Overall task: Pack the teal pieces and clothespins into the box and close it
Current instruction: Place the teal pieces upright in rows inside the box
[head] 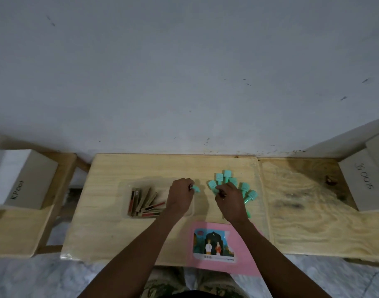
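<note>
Clear box (125,191): wooden clothespins (144,202) inside. Left hand (181,195) pinches teal piece (196,188); right hand (229,197) grips another (214,191).

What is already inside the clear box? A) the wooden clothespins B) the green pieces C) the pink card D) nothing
A: the wooden clothespins lie in the clear box, while the teal pieces sit outside it on the table and the pink card lies nearer the person.
</note>
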